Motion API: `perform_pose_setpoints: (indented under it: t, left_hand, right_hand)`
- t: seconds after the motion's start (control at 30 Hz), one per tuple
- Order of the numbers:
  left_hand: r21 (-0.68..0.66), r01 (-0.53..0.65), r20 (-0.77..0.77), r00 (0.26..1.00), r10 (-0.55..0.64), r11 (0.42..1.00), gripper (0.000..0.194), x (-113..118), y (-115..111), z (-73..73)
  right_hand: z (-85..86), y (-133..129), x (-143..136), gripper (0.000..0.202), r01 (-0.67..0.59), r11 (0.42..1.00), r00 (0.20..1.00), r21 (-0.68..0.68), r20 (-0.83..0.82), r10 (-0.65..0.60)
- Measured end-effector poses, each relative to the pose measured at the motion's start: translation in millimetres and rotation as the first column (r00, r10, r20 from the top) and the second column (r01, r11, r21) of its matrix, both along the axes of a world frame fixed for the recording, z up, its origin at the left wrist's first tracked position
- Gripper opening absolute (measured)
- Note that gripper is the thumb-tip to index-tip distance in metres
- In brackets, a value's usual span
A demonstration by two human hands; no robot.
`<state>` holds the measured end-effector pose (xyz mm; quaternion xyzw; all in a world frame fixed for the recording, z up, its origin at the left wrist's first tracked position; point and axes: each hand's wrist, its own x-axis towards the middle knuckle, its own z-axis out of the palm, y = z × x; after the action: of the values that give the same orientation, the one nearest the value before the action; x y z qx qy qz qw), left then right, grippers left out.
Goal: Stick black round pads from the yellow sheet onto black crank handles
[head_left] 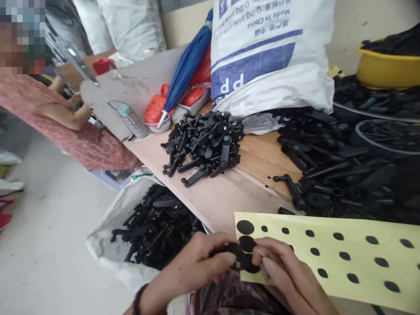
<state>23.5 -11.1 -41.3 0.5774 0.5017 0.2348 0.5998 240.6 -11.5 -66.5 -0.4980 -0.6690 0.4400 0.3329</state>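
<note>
A printed woven sack [262, 57] stands beyond the yellow sticker sheet [362, 264]. Left of the sheet is an open white bag [106, 227] of black parts; beyond its left end, a pile of crank handles [210, 146]. Over that same end, the left hand [198, 262], nearly closed, pinches a small black piece [234, 253]; the right hand [284, 269] has fingertips bunched beside it, their hold unclear.

Soft, diffuse light falls on the printed sack [272, 57], with blurred, stretched edges far left and murky blacks lower right of it.
</note>
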Motion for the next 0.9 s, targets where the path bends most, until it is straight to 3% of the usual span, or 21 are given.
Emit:
perform_pose_setpoints:
  t: [0.07,0.13,0.2,0.23,0.27,0.33,0.43,0.53,0.6,0.67,0.77,0.9]
  left_hand:
    - [0.208,0.009,-0.35,0.934,0.066,0.978,0.03,-34.2,-2.4,12.4]
    - [0.369,-0.023,-0.648,0.711,0.275,0.929,0.037,-65.4,-3.1,20.2]
    - [0.452,-0.027,-0.797,0.437,0.417,0.892,0.042,-84.7,-3.2,22.1]
    - [0.467,-0.011,-0.824,0.357,0.44,0.884,0.043,-88.1,-2.7,21.1]
    - [0.47,0.022,-0.833,0.342,0.435,0.882,0.041,-87.4,-1.7,19.1]
    - [0.481,0.124,-0.799,0.47,0.376,0.868,0.037,-74.6,2.3,12.7]
    - [0.577,0.261,-0.636,0.738,0.225,0.774,0.028,-37.6,11.7,-0.6]
    - [0.661,0.327,-0.504,0.861,0.077,0.676,0.024,4.4,19.2,-16.1]
    - [0.672,0.399,-0.505,0.863,-0.008,0.624,0.021,28.1,20.5,-25.9]
    - [0.659,0.494,-0.577,0.816,-0.041,0.567,0.015,45.0,19.5,-34.5]
    - [0.636,0.583,-0.676,0.737,0.001,0.506,0.009,57.1,17.1,-45.1]
    - [0.668,0.57,-0.685,0.723,0.094,0.478,0.011,58.9,14.8,-53.1]
  right_hand:
    - [0.0,4.7,15.6,0.025,-0.044,0.998,0.996,0.049,0.086,0.039]
    - [-5.5,11.5,33.4,0.023,-0.063,0.991,0.981,0.118,0.188,0.04]
    - [-15.3,16.7,45.9,0.019,-0.085,0.971,0.96,0.222,0.281,0.02]
    - [-20.6,17.9,48.6,0.017,-0.093,0.956,0.949,0.278,0.317,0.0]
    - [-25.4,18.0,48.8,0.016,-0.099,0.938,0.938,0.331,0.345,-0.023]
    - [-31.7,15.4,42.9,0.016,-0.105,0.904,0.919,0.415,0.389,-0.071]
    - [-32.9,10.5,28.3,0.017,-0.129,0.885,0.874,0.447,0.473,-0.112]
    - [-32.3,10.0,19.5,0.017,-0.174,0.886,0.824,0.43,0.557,-0.109]
    - [-35.0,10.1,19.4,0.018,-0.196,0.874,0.802,0.444,0.586,-0.118]
    - [-40.8,9.4,22.4,0.02,-0.194,0.854,0.79,0.483,0.593,-0.155]
    - [-52.7,9.6,28.2,0.022,-0.213,0.817,0.784,0.536,0.593,-0.184]
    - [-60.1,13.6,33.8,0.023,-0.259,0.789,0.801,0.558,0.58,-0.147]
